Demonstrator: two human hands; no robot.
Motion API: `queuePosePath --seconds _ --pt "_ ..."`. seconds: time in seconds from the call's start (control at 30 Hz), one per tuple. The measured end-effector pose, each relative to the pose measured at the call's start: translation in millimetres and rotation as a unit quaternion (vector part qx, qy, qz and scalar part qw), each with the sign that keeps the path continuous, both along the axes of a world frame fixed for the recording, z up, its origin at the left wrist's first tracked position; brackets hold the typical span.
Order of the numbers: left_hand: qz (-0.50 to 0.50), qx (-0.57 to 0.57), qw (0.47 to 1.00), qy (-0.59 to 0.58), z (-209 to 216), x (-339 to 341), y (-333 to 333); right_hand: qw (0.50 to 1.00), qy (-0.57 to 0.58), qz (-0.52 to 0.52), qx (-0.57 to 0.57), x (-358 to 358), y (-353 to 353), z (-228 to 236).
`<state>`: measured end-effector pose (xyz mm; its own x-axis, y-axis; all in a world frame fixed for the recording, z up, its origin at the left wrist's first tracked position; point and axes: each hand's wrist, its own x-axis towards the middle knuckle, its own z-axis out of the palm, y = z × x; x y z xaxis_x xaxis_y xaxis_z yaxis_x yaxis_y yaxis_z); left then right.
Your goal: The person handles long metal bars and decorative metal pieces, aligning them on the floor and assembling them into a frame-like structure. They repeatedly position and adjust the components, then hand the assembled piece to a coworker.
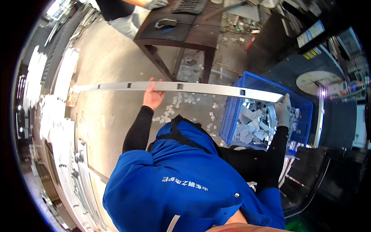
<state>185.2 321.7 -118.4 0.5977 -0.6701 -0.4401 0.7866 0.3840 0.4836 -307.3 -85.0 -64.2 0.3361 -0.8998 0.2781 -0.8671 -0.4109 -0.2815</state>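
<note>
A long silver metal bar point(212, 89) with several square holes cut along it stretches nearly level in front of me. My left hand point(154, 97), bare, is closed round the bar left of its middle, fingertips showing over the far edge. At the bar's right end my right hand point(284, 110), in a grey glove, grips it from the side; its fingers partly hide that end. Below the right end stands a blue plastic crate point(228, 120) holding many small cut metal pieces point(253, 123).
A dark wooden table point(197, 33) with a mouse and keyboard stands ahead, a person point(116, 17) beside it. Small metal offcuts point(170, 112) lie on the floor. Long bars point(58, 116) are stacked at left. A dark machine point(286, 46) stands at right.
</note>
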Motion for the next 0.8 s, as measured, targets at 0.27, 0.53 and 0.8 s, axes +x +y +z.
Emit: queuePosePath --seconds 0.27,0.53,0.8 --pt "-0.009 -0.008 1.0 0.011 -1.1 -19.0 -10.0 0.993 0.11 -0.035 -0.016 17.0 8.7 10.9" --pt "-0.001 0.009 1.0 0.007 2.2 -16.0 -5.9 0.992 0.077 -0.022 0.103 24.8 3.1 15.3" --pt "0.008 0.009 1.0 0.016 2.2 -13.9 -2.1 0.995 0.073 0.002 0.067 25.4 3.2 11.8"
